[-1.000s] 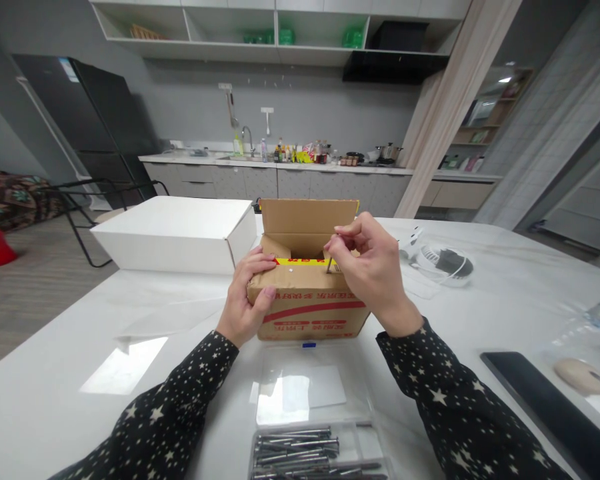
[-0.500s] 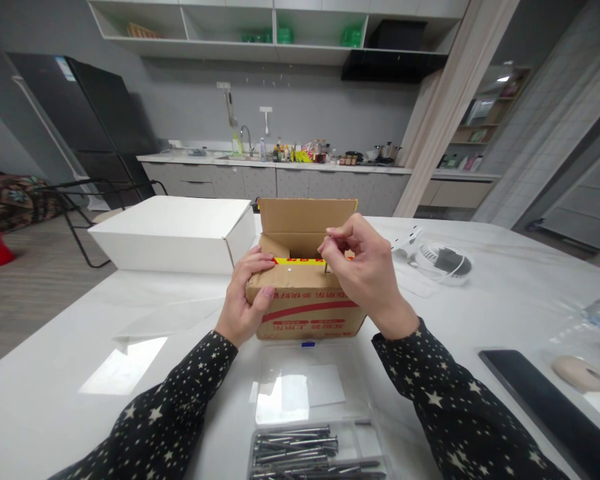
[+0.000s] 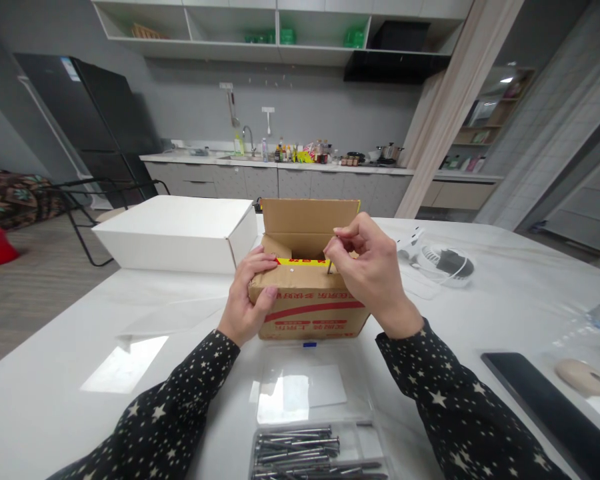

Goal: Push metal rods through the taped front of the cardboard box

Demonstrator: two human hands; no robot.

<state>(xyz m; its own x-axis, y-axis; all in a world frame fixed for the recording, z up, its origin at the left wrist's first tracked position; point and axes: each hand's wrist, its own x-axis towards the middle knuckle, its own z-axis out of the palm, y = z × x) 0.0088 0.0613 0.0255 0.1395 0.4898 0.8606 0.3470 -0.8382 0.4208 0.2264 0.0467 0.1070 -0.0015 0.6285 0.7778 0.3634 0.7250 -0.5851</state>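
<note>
A small brown cardboard box (image 3: 307, 310) with red print and a yellow tape strip stands on the white table (image 3: 80, 347), its back flap upright. My left hand (image 3: 247, 293) grips the box's front left corner, fingers curled over the folded flap. My right hand (image 3: 370, 273) pinches a thin metal nail (image 3: 330, 263) upright, its tip at the tape strip near the box's right side. A small nail head (image 3: 291, 271) shows in the flap's middle.
A clear plastic case (image 3: 315, 427) with several long nails lies open at the near edge. A white flat box (image 3: 175, 233) sits to the left, a small fan (image 3: 443, 263) to the right, a black pad (image 3: 555, 407) and beige mouse (image 3: 583, 377) at far right.
My right hand dipped slightly left and came back, still pinching the nail at the tape strip. The left hand and the box have stayed put.
</note>
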